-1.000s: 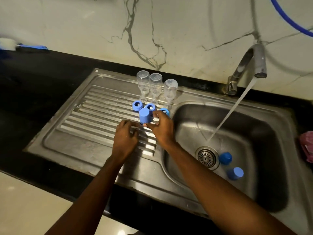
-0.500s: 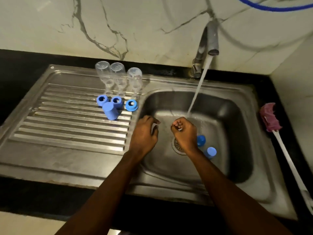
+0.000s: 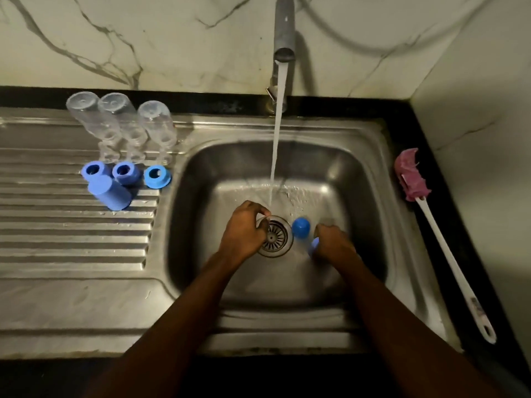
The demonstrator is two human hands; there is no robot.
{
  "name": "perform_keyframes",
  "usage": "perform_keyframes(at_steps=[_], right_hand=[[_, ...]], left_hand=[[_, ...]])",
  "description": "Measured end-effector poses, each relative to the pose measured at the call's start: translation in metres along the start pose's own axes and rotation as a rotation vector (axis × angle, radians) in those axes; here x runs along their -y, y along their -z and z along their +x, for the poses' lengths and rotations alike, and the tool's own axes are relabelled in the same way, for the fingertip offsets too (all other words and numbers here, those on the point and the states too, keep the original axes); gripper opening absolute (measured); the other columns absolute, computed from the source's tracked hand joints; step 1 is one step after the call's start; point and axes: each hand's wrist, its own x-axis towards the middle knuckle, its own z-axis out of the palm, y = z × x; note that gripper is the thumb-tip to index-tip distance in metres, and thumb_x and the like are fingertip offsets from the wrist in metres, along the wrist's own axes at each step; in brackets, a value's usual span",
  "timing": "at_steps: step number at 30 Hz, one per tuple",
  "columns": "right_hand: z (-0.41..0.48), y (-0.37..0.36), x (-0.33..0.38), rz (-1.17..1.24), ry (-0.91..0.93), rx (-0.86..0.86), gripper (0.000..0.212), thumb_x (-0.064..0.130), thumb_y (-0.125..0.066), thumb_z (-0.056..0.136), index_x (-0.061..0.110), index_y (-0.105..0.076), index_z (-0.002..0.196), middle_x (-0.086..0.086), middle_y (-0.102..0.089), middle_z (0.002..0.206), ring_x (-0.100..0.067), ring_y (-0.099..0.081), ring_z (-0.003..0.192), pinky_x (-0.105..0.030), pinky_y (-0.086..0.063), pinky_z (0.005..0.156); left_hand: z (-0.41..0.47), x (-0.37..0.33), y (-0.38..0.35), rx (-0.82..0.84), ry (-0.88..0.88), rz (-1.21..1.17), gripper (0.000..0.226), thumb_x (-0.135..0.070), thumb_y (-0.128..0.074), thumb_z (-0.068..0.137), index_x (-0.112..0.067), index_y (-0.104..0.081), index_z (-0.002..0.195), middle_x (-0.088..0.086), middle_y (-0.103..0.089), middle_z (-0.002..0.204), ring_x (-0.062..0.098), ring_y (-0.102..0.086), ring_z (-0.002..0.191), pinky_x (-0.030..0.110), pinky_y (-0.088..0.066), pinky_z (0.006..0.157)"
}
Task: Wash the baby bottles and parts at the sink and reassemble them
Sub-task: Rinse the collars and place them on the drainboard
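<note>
Both my hands are down in the sink basin (image 3: 359,179) under the running tap. My left hand (image 3: 244,232) hovers over the drain (image 3: 274,238) with its fingers curled together; I see nothing clearly in it. My right hand (image 3: 334,244) closes on a blue cap (image 3: 313,246), mostly hidden by the fingers. A second blue cap (image 3: 300,226) lies between my hands. On the drainboard (image 3: 57,234) stand three clear bottles (image 3: 123,124) upside down, three blue rings (image 3: 125,171) and another blue cap (image 3: 110,193).
The faucet (image 3: 284,33) pours a water stream (image 3: 276,145) into the basin just behind my hands. A bottle brush (image 3: 413,179) with a pink head and long white handle lies on the black counter (image 3: 425,133) to the right. Marble wall behind.
My hands left the blue cap standing on the drainboard and moved right and down into the basin. My right hand has reached the cap by the drain.
</note>
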Motion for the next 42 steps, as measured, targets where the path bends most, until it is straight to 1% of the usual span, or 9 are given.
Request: perform_keyframes(at_steps=[7, 16, 20, 27, 29, 32, 35, 39, 42], right_hand=[[0.027, 0.029, 0.03, 0.481, 0.162, -0.115, 0.027, 0.044, -0.07, 0.079, 0.019, -0.06, 0.082, 0.0, -0.068, 0.084, -0.019, -0.066, 0.077, -0.028, -0.05, 0.07], [0.088, 0.02, 0.091, 0.877, 0.013, -0.043, 0.046, 0.047, -0.035, 0.099, 0.013, -0.06, 0.119, -0.014, -0.061, 0.094, -0.021, -0.051, 0.063, -0.024, -0.034, 0.049], [0.087, 0.013, 0.099, 1.159, -0.111, 0.109, 0.041, 0.043, -0.03, 0.102, 0.016, -0.059, 0.09, -0.004, -0.049, 0.061, -0.013, -0.038, 0.049, -0.023, -0.027, 0.047], [0.075, -0.006, 0.105, 0.724, 0.435, -0.36, 0.015, 0.033, -0.036, 0.103, 0.021, -0.043, 0.106, -0.003, -0.062, 0.09, -0.011, -0.061, 0.074, -0.022, -0.046, 0.058], [0.079, -0.012, 0.106, 0.619, 0.445, -0.417, 0.014, 0.032, -0.035, 0.103, 0.021, -0.043, 0.103, -0.005, -0.062, 0.087, -0.016, -0.062, 0.074, -0.03, -0.051, 0.062], [0.088, 0.002, 0.11, 1.094, 0.059, -0.163, 0.026, 0.027, -0.036, 0.102, 0.016, -0.054, 0.085, -0.009, -0.06, 0.085, -0.02, -0.058, 0.075, -0.035, -0.049, 0.074], [0.084, 0.019, 0.106, 1.237, -0.064, 0.241, 0.027, 0.027, -0.037, 0.103, 0.017, -0.059, 0.089, -0.002, -0.056, 0.081, -0.015, -0.052, 0.068, -0.026, -0.047, 0.061], [0.08, 0.005, 0.104, 0.556, 0.246, -0.294, 0.026, 0.029, -0.039, 0.1, 0.015, -0.059, 0.107, -0.012, -0.065, 0.099, -0.026, -0.061, 0.087, -0.034, -0.05, 0.077], [0.079, -0.003, 0.107, 0.539, 0.343, -0.395, 0.024, 0.027, -0.041, 0.098, 0.015, -0.061, 0.105, -0.011, -0.067, 0.098, -0.028, -0.061, 0.088, -0.036, -0.05, 0.079]], left_hand=[[0.054, 0.01, 0.001, -0.131, 0.261, -0.183, 0.017, -0.033, -0.06, 0.094, -0.022, -0.072, 0.098, -0.001, -0.072, 0.102, 0.021, -0.068, 0.09, 0.036, -0.055, 0.083], [0.091, 0.014, -0.009, 0.254, 0.223, -0.353, 0.035, -0.047, -0.033, 0.104, -0.02, -0.054, 0.114, 0.011, -0.064, 0.091, 0.016, -0.06, 0.056, 0.026, -0.046, 0.051], [0.096, 0.021, -0.025, 0.147, 0.144, -0.32, 0.029, -0.044, -0.031, 0.105, -0.021, -0.048, 0.107, 0.004, -0.054, 0.079, 0.009, -0.048, 0.051, 0.026, -0.036, 0.046], [0.095, 0.002, -0.026, 0.101, 0.684, -0.932, 0.05, -0.04, -0.024, 0.106, -0.018, -0.061, 0.08, 0.0, -0.051, 0.039, 0.005, -0.044, 0.026, 0.009, -0.029, 0.031], [0.096, 0.003, -0.03, 0.023, 0.585, -0.758, 0.049, -0.04, -0.029, 0.105, -0.016, -0.06, 0.077, 0.003, -0.056, 0.054, 0.01, -0.052, 0.04, 0.015, -0.036, 0.04], [0.095, 0.009, -0.034, -0.135, 0.247, -0.177, 0.034, -0.033, -0.032, 0.103, -0.014, -0.059, 0.093, 0.002, -0.058, 0.081, 0.016, -0.054, 0.073, 0.029, -0.039, 0.066], [0.095, 0.004, -0.037, -0.14, 0.2, -0.116, 0.024, -0.029, -0.034, 0.103, -0.016, -0.052, 0.094, 0.001, -0.057, 0.083, 0.014, -0.053, 0.072, 0.028, -0.038, 0.068], [0.092, -0.001, -0.03, 0.176, 0.757, -0.874, 0.051, -0.031, -0.028, 0.105, -0.011, -0.048, 0.062, 0.005, -0.05, 0.044, 0.011, -0.047, 0.031, 0.012, -0.033, 0.035], [0.094, 0.006, -0.035, 0.114, 0.534, -0.584, 0.045, -0.034, -0.029, 0.102, -0.015, -0.052, 0.069, 0.01, -0.06, 0.061, 0.022, -0.057, 0.053, 0.028, -0.048, 0.057]])
